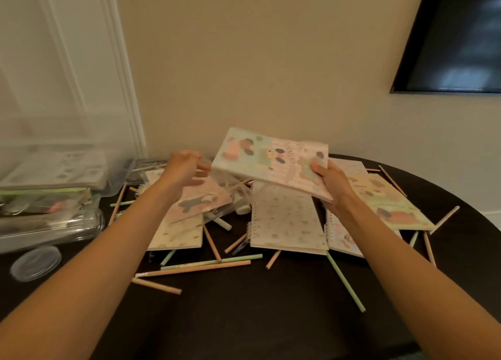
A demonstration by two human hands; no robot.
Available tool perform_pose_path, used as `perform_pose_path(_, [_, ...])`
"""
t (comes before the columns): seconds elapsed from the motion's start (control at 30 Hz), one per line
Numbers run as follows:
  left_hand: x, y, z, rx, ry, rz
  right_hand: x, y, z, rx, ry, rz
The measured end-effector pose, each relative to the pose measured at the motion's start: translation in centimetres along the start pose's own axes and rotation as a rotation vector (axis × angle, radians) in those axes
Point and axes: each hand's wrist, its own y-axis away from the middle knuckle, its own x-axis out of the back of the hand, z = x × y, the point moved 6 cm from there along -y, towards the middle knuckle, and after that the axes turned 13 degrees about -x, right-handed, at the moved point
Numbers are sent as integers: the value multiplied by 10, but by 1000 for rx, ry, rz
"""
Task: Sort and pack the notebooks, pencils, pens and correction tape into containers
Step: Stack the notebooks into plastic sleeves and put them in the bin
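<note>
Cover lettering on the raised notebooks [271, 162] is blurred and unreadable. The right hand [329, 181] grips their right edge; the left hand [184, 170], fingers spread, hovers beside their left edge.

A plain cream wall [257, 61] fills the middle and top of the frame, in warm, rather dim light. At the upper left stands white door moulding [119, 75], blurred and running down to the counter. A dark, black-framed panel [461, 34] with faint pale reflections hangs tilted in the upper right corner. A dark counter [271, 319] with a curved right edge spans the bottom.
</note>
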Motion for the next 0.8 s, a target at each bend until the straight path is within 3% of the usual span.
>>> perform_pose_path(0.1, [3,11,-20,-23,-473,-342,2,-4,11,-96,-90,-13])
perform_pose_path(0.2, [6,30,-58,39,-707,-667,-7,2,23,-203,54,-114])
perform_pose_path(0.4, [5,30,-72,-234,-1033,-556,-3,18,37,-363,407,-158])
perform_pose_path(0.63, [0,43,-55,-411,-1320,-466,4,35,39,-391,325,-123])
perform_pose_path(0.8, [1,45,-42,-389,-1387,-453,5,35,39,-287,197,123])
